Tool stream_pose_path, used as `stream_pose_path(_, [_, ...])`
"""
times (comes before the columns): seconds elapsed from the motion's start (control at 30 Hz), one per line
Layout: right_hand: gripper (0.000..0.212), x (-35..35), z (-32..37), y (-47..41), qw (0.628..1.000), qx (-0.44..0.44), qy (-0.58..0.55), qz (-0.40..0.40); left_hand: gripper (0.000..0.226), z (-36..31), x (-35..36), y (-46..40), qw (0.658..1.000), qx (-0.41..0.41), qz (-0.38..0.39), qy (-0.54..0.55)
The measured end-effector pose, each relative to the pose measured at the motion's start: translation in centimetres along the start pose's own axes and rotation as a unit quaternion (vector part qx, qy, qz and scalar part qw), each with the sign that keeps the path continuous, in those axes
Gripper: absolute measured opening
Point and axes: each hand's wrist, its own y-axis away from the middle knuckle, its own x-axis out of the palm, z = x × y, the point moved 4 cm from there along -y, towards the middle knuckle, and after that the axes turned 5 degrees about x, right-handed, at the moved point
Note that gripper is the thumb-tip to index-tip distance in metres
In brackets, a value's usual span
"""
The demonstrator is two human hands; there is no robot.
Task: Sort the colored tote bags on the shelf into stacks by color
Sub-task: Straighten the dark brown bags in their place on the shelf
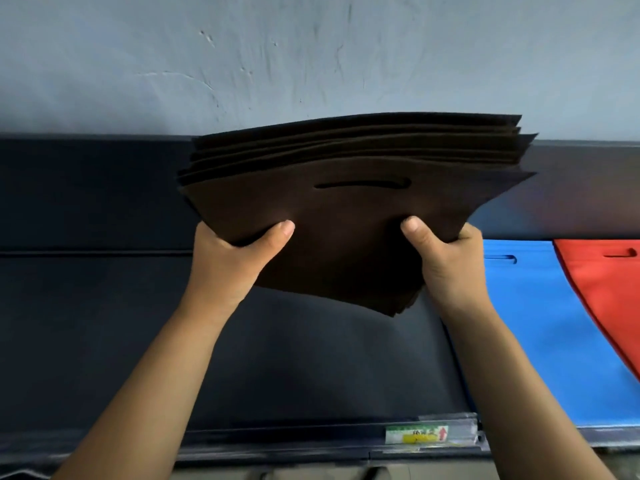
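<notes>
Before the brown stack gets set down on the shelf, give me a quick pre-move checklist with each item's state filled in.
1. Both hands hold the brown stack: left hand and right hand grip its near edge, ok.
2. Stack edges aligned: far edges fanned apart, not ok.
3. Stack is a single color: all visible layers brown, ok.
4. Landing spot below, on the dark shelf, holds no other color: ok.
5. Clear of the blue bags and red bags: both lie to the right, ok.
6. Fingers under the stack: hidden, cannot tell.

One stack of brown tote bags (346, 216), one blue bag (540, 323), one red bag (609, 292), two hands.
</notes>
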Motion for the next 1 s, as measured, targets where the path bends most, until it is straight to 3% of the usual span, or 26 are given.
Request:
stream_pose_path(0.07, [0.008, 0.5, -1.7, 0.1, 0.999, 0.023, 0.015, -0.027, 0.034, 2.2, 0.8, 0.6, 0.995, -0.067, -0.047, 0.050])
stream_pose_path(0.17, [0.017, 0.6, -4.2, 0.3, 0.997, 0.063, 0.012, -0.032, 0.044, 4.6, 1.3, 1.8, 0.985, -0.135, -0.064, 0.082])
stream_pose_path(0.43, [0.009, -0.7, -2.0, 0.3, 0.996, 0.048, 0.053, -0.047, 0.025, 2.8, 0.3, 1.0, 0.995, -0.093, -0.009, -0.020])
stream_pose_path(0.53, [0.021, -1.6, -2.0, 0.1, 0.990, 0.110, 0.082, -0.034, 0.018, 3.1, 0.6, 1.0, 0.987, -0.160, -0.003, -0.027])
stream_pose_path(0.63, [0.043, -2.3, -5.6, 0.2, 0.953, 0.218, 0.209, -0.012, 0.025, 6.5, 0.9, 2.7, 0.951, -0.278, 0.053, -0.124])
stream_pose_path(0.73, [0.054, -2.9, -10.2, 0.8, 0.910, 0.281, 0.303, 0.031, 0.037, 10.0, 0.8, 5.1, 0.891, -0.374, 0.125, -0.225])
stream_pose_path(0.87, [0.077, -3.8, -13.6, 0.6, 0.872, 0.338, 0.354, 0.006, 0.036, 11.8, 1.0, 6.0, 0.863, -0.376, 0.168, -0.292])
stream_pose_path(1.0, [0.076, -3.1, -12.8, -0.4, 0.855, 0.305, 0.420, -0.003, 0.040, 12.5, 1.5, 4.8, 0.862, -0.378, 0.185, -0.282])
